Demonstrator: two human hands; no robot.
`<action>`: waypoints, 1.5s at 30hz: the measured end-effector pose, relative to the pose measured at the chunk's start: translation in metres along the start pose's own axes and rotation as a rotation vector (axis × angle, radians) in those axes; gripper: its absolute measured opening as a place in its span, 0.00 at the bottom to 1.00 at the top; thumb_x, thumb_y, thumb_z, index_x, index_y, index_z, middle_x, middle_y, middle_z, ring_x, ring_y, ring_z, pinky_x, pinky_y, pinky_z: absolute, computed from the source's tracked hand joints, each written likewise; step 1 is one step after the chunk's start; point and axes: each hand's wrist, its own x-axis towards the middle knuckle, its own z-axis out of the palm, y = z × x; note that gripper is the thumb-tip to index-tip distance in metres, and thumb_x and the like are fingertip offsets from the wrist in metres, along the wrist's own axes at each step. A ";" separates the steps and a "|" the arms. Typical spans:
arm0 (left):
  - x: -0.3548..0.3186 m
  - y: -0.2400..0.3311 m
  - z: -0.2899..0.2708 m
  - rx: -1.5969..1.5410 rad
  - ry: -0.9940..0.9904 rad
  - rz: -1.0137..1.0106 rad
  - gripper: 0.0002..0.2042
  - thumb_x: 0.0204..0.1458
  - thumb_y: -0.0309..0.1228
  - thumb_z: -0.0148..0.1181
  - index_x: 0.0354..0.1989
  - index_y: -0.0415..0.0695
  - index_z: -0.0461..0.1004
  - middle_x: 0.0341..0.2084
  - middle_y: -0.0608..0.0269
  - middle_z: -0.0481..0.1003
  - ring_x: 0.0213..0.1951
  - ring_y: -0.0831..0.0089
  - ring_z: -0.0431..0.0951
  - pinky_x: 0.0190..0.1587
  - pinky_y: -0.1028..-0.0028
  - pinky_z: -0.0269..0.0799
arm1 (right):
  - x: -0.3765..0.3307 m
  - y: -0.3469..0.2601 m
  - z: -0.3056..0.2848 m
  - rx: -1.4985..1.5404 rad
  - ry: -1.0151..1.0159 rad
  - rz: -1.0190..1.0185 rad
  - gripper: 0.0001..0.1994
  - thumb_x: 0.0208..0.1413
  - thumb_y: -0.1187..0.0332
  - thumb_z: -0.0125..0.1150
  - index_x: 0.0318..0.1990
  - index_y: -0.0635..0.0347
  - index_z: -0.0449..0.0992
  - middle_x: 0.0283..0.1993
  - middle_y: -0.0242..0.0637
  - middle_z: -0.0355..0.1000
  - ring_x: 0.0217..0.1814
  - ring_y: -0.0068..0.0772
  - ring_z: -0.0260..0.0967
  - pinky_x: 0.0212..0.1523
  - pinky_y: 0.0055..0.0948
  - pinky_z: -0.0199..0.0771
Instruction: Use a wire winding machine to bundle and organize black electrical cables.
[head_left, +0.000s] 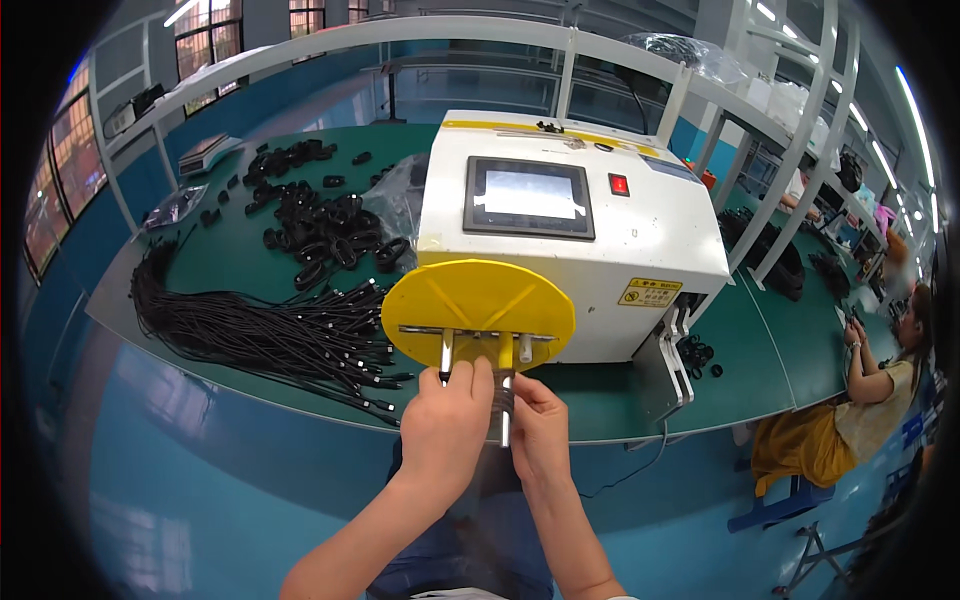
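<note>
A yellow disc [478,290] stands upright on the front of a white winding machine [575,260]. Metal posts stick out of it toward me, among them a right-hand post [505,430] with a yellow base. Dark, blurred loops of cable [505,392] lie around this post. My left hand [445,420] is closed below the disc, its fingers bent in beside the left post; what they hold is hidden. From the right, my right hand [540,425] pinches at the cable loops, thumb and fingers curled against the post.
On the green table [400,135], a bundle of black cables [270,335] lies to the left, with a pile of black coiled cables [320,225] behind. A metal bracket [662,370] juts out at the machine's right. Farther right sits a person [870,390]. A white frame [500,30] spans the back.
</note>
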 end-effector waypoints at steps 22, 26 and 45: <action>-0.076 -0.008 0.006 -1.917 -1.093 -0.775 0.13 0.50 0.27 0.59 0.43 0.39 0.67 0.32 0.57 0.74 0.31 0.68 0.78 0.29 0.73 0.78 | -0.055 -0.029 -0.035 -0.514 -0.301 0.274 0.03 0.43 0.82 0.62 0.28 0.69 0.77 0.32 0.33 0.67 0.33 0.21 0.66 0.33 0.21 0.68; -0.083 -0.007 0.015 -2.152 -1.234 -0.868 0.14 0.49 0.29 0.61 0.42 0.39 0.68 0.31 0.57 0.74 0.30 0.66 0.79 0.28 0.71 0.79 | -0.048 -0.028 -0.041 -0.465 -0.320 0.425 0.02 0.47 0.78 0.62 0.28 0.69 0.76 0.31 0.32 0.65 0.31 0.23 0.69 0.32 0.22 0.69; -0.086 0.012 0.031 -1.754 -0.974 -0.718 0.10 0.40 0.19 0.61 0.25 0.40 0.64 0.16 0.62 0.68 0.17 0.75 0.69 0.19 0.77 0.65 | -0.039 -0.100 -0.129 -1.050 0.203 -0.184 0.05 0.49 0.75 0.60 0.32 0.68 0.78 0.34 0.33 0.71 0.37 0.23 0.67 0.39 0.21 0.66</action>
